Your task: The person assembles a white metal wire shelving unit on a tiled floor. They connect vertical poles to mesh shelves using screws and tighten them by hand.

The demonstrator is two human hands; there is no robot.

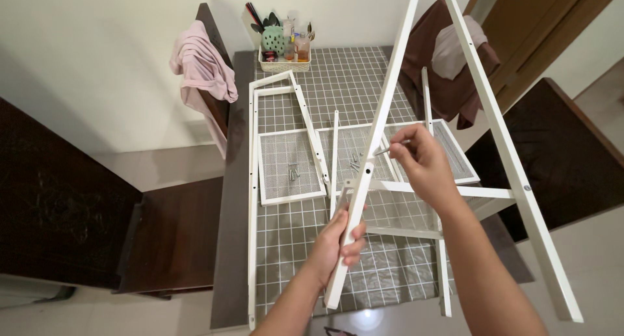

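- White metal frame (484,102): held tilted up over the surface (338,82), two long rails joined by a crossbar. Risk judged: frame is long and steadied at one rail only, so a slip could swing it down onto the loose parts below.
- Left rail (374,147): gripped low down by left hand (338,242), grip wrapped shut round it.
- Mesh panels (289,164): two lie flat on the surface beside other white rails; could be knocked off the edge if frame drops.
- Right hand (422,160): fingers pinched on a thin screwdriver-like tool (390,147), tip near a rail hole. Tip could slip off if rail shifts.
- White basket (285,63): at far end of surface; holds a green cactus-shaped cup, small bottles, pens or similar.
- Screws (294,171): loose on left panel, more on the next panel; nothing holds them in, so they could roll away and be lost.
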